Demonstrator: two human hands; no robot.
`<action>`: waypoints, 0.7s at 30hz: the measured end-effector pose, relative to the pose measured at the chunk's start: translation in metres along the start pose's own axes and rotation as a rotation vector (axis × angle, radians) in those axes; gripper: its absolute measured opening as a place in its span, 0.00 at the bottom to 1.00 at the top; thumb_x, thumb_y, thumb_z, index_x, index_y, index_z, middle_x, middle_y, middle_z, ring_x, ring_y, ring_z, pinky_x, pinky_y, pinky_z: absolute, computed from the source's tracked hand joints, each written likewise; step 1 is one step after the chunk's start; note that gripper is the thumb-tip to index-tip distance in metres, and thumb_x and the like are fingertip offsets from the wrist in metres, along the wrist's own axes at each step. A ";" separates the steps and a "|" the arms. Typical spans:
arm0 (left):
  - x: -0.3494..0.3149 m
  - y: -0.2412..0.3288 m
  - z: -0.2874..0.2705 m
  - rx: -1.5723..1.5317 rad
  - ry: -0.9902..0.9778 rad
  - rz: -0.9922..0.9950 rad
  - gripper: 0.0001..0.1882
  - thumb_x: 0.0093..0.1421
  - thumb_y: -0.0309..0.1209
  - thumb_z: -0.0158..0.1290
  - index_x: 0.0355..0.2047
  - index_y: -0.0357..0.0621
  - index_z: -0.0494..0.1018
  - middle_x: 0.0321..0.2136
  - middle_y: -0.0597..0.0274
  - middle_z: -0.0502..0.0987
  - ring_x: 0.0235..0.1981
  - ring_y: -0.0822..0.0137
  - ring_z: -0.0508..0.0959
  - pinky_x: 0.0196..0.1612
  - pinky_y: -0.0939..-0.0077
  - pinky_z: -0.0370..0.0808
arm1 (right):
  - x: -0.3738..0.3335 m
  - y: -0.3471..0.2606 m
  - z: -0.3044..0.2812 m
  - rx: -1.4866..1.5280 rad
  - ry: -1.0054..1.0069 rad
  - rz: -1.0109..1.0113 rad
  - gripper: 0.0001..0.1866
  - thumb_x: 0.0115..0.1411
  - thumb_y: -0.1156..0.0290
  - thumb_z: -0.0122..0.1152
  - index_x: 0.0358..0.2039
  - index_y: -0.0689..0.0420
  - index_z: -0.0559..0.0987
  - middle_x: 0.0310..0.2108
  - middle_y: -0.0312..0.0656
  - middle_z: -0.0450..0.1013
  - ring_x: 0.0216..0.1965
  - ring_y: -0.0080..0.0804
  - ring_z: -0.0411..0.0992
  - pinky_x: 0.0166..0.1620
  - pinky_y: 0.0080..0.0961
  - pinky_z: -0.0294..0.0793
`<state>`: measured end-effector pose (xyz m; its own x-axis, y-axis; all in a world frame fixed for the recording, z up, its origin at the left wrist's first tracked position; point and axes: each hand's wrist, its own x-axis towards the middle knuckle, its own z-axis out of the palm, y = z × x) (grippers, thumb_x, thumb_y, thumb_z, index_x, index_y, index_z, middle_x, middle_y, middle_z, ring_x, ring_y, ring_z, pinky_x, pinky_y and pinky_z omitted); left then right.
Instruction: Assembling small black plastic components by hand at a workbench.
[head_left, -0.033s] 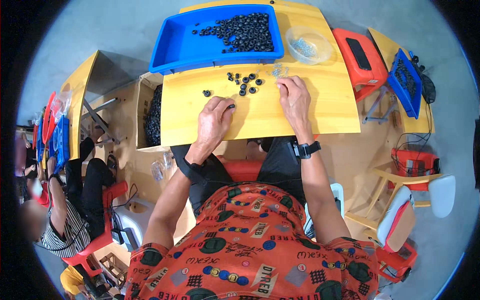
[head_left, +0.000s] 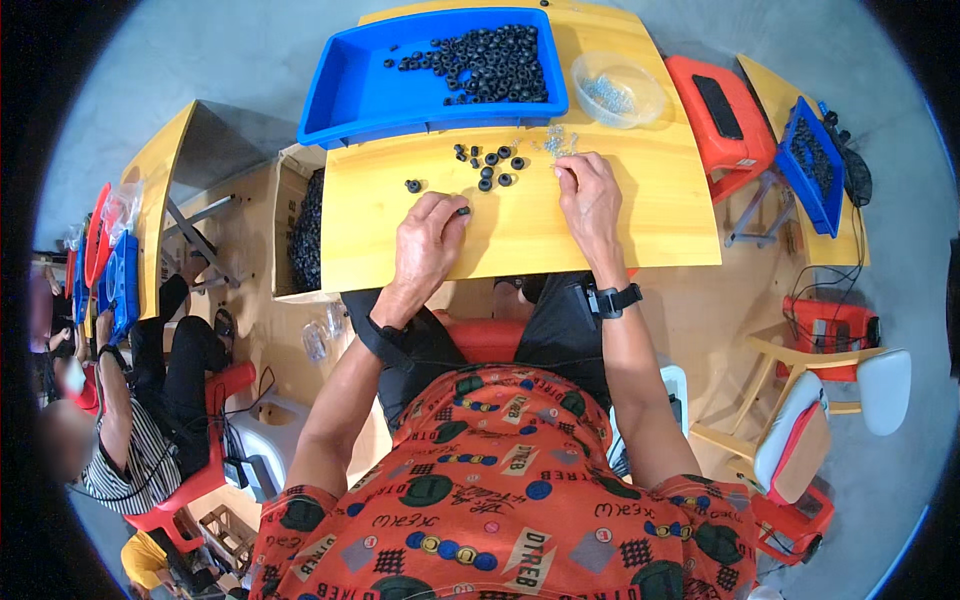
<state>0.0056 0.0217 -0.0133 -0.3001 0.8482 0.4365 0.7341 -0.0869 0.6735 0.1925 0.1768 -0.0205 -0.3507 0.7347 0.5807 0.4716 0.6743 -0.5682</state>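
Over the yellow table (head_left: 640,225), my left hand (head_left: 428,240) is closed, pinching a small black rounded plastic part (head_left: 462,211) between thumb and forefinger. Beyond it lie several loose black parts (head_left: 490,160), with a single one (head_left: 413,186) apart at the left. My right hand (head_left: 590,200) has its thumb and forefinger pressed together, just beside a little heap of small clear pieces (head_left: 556,140). Whatever its fingertips hold, if anything, is too small to make out.
A blue tray (head_left: 350,110) of black parts stands at the table's far side, beside a clear bowl (head_left: 650,100) of small pieces. Left of the table is an open cardboard box (head_left: 286,220). A red stool (head_left: 690,85) stands right. Another person in striped clothing (head_left: 135,470) sits at left.
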 end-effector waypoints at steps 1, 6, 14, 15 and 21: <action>0.000 0.001 0.000 -0.035 0.007 -0.030 0.08 0.56 0.21 0.58 0.38 0.38 0.78 0.32 0.53 0.78 0.33 0.53 0.80 0.37 0.65 0.78 | -0.001 0.000 0.000 0.010 0.014 0.004 0.05 0.55 0.80 0.61 0.33 0.58 0.81 0.32 0.45 0.75 0.38 0.46 0.74 0.41 0.38 0.74; 0.001 0.005 0.004 -0.202 0.057 -0.204 0.11 0.55 0.19 0.60 0.40 0.38 0.78 0.31 0.57 0.77 0.32 0.65 0.79 0.37 0.73 0.77 | -0.004 -0.006 -0.003 0.079 0.000 0.047 0.05 0.55 0.80 0.60 0.33 0.58 0.80 0.32 0.45 0.75 0.37 0.46 0.73 0.41 0.38 0.73; -0.004 -0.012 0.015 -0.548 0.121 -0.348 0.13 0.57 0.16 0.58 0.44 0.37 0.78 0.31 0.66 0.76 0.36 0.71 0.78 0.44 0.80 0.75 | -0.008 -0.004 -0.002 -0.026 -0.043 -0.128 0.04 0.56 0.78 0.61 0.32 0.58 0.80 0.33 0.43 0.74 0.36 0.44 0.72 0.40 0.38 0.72; -0.005 -0.013 0.015 -0.646 0.116 -0.410 0.13 0.58 0.16 0.58 0.44 0.37 0.78 0.33 0.66 0.77 0.37 0.72 0.78 0.46 0.80 0.75 | -0.010 -0.003 -0.002 -0.027 -0.038 -0.134 0.04 0.56 0.77 0.61 0.32 0.57 0.80 0.33 0.42 0.74 0.36 0.44 0.72 0.40 0.38 0.72; -0.003 -0.006 0.006 -0.882 0.085 -0.564 0.13 0.59 0.16 0.58 0.45 0.38 0.78 0.37 0.64 0.80 0.40 0.73 0.79 0.48 0.79 0.75 | -0.014 -0.015 -0.010 0.049 -0.062 -0.047 0.03 0.57 0.78 0.60 0.32 0.60 0.80 0.33 0.44 0.76 0.36 0.44 0.73 0.40 0.36 0.73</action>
<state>0.0062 0.0224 -0.0222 -0.5272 0.8478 -0.0579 -0.2188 -0.0696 0.9733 0.1987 0.1553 -0.0141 -0.4218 0.7043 0.5709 0.4142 0.7098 -0.5697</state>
